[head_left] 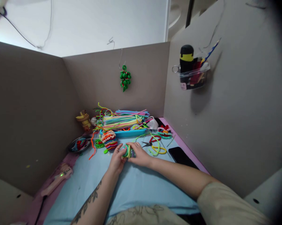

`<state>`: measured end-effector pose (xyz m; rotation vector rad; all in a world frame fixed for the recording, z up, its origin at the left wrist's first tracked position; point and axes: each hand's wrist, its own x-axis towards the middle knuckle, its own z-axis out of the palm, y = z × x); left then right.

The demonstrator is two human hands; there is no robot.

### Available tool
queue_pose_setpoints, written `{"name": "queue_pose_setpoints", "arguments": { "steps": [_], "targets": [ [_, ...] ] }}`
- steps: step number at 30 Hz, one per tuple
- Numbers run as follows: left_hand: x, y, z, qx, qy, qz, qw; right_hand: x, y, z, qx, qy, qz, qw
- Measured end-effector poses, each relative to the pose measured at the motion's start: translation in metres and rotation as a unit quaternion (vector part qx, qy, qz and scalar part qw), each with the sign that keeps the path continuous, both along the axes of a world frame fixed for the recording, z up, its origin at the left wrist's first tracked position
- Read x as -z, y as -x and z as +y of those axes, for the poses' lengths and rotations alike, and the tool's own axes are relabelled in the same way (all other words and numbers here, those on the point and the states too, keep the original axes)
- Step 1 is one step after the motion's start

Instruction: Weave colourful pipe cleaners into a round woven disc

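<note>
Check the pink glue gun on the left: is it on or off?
On, it seems. A small green light glows on the glue gun, which lies on its side on the mat's left edge, away from both hands.

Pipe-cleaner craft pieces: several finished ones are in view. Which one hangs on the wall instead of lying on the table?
The green cluster with red dots, hung by wire on the back partition. The striped coiled piece and others lie on the table.

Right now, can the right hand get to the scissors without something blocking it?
Probably yes. The right hand holds the small pipe-cleaner piece together with the left hand, and the scissors lie just beyond it on the blue mat, with nothing between.
</note>
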<state>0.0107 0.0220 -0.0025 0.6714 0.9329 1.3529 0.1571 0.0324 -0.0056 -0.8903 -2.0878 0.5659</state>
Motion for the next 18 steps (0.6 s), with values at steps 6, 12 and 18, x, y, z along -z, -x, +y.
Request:
{"name": "queue_pose_setpoints", "arguments": {
  "steps": [6,12,18],
  "targets": [
    [0.0022,0.001,0.0013,0.002,0.006,0.009,1.0,-0.0008,0.0,-0.0005,-0.006,-0.005,-0.013,1.0],
    [0.0022,0.0009,0.0011,0.0,0.006,0.005,1.0,-0.0028,0.0002,-0.0013,-0.008,-0.014,-0.023,1.0],
    [0.0051,0.0018,0.0028,0.0,0.004,0.003,1.0,-0.0017,0.0023,-0.0034,0.004,-0.035,-0.045,0.998]
  ]
}}
